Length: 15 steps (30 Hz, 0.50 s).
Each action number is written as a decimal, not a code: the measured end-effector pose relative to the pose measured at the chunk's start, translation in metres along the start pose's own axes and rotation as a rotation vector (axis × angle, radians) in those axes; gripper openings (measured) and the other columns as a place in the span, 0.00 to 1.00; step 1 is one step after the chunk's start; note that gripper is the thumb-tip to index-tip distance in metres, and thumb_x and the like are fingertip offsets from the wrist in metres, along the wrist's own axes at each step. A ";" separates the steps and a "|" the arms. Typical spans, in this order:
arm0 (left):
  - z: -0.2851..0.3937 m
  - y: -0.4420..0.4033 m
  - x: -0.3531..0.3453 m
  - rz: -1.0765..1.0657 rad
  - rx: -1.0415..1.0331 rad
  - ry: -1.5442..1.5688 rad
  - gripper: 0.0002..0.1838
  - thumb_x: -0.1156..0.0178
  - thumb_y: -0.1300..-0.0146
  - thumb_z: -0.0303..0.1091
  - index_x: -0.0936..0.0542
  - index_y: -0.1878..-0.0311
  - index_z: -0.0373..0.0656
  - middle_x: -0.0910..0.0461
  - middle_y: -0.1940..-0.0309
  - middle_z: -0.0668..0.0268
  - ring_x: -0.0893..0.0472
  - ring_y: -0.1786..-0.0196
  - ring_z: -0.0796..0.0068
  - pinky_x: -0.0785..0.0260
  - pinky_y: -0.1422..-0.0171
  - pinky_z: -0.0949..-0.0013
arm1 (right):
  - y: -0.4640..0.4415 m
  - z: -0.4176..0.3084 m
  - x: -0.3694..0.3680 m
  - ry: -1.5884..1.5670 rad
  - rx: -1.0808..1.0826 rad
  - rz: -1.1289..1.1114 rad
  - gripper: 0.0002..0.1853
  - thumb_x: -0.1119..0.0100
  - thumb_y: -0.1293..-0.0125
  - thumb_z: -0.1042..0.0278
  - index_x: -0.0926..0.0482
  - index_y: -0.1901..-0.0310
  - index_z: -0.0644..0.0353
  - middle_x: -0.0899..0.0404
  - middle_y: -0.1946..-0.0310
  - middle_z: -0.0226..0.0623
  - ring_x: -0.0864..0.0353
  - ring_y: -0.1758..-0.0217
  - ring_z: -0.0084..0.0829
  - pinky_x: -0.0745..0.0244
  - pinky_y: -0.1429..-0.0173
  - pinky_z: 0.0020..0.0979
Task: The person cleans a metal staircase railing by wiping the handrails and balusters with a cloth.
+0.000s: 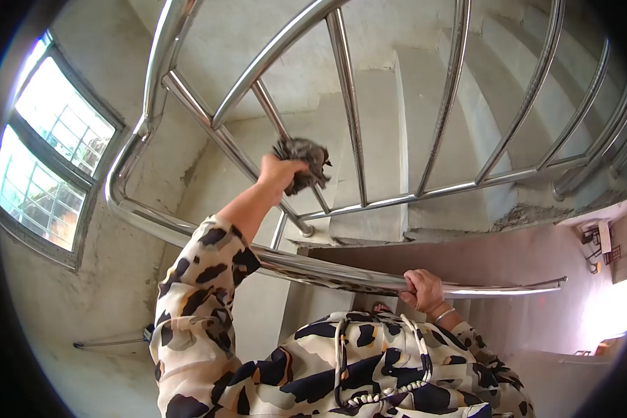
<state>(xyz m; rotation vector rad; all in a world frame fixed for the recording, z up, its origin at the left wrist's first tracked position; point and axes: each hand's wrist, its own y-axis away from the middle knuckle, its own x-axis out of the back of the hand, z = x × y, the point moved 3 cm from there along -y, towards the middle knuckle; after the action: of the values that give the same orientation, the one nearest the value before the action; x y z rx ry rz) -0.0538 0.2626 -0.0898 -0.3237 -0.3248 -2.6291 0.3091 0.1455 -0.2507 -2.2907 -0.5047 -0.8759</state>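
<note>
My left hand reaches over the near handrail with its fingers closed on a crumpled dark grey rag. The rag lies against a slanting steel baluster and covers its middle part; whether it goes all the way round cannot be seen. Lower down, my right hand is wrapped round the shiny near handrail, close to its right end. A bracelet sits on that wrist.
Concrete stairs climb to the upper right behind the far railing. A barred window is in the left wall. Below the landing edge, a lower room with furniture shows at right. A thin rod is at lower left.
</note>
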 end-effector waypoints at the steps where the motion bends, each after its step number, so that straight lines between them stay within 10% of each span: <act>1: -0.018 -0.003 -0.005 -0.099 0.133 0.073 0.12 0.35 0.55 0.20 0.23 0.65 0.29 0.20 0.71 0.57 0.20 0.74 0.72 0.26 0.72 0.69 | -0.001 -0.001 0.001 -0.003 -0.004 -0.002 0.27 0.50 0.42 0.34 0.30 0.69 0.56 0.35 0.81 0.31 0.32 0.77 0.36 0.34 0.72 0.34; 3: -0.056 -0.021 -0.013 -0.228 0.338 0.042 0.14 0.38 0.52 0.16 0.24 0.59 0.26 0.21 0.65 0.52 0.17 0.66 0.59 0.21 0.59 0.58 | -0.003 0.000 0.003 -0.009 -0.017 -0.002 0.27 0.50 0.43 0.34 0.30 0.70 0.56 0.35 0.81 0.31 0.32 0.77 0.36 0.35 0.72 0.34; 15: -0.157 -0.057 -0.060 -0.168 0.488 -0.283 0.20 0.31 0.54 0.23 0.25 0.56 0.29 0.21 0.61 0.53 0.18 0.63 0.60 0.23 0.62 0.59 | 0.001 0.004 -0.001 -0.011 0.009 0.047 0.28 0.47 0.44 0.36 0.28 0.65 0.59 0.32 0.80 0.32 0.29 0.76 0.38 0.33 0.71 0.35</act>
<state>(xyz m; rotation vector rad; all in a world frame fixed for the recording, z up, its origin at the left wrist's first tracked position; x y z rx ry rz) -0.0560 0.2931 -0.2644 -0.5168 -1.1045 -2.5500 0.3115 0.1473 -0.2543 -2.2911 -0.4565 -0.8374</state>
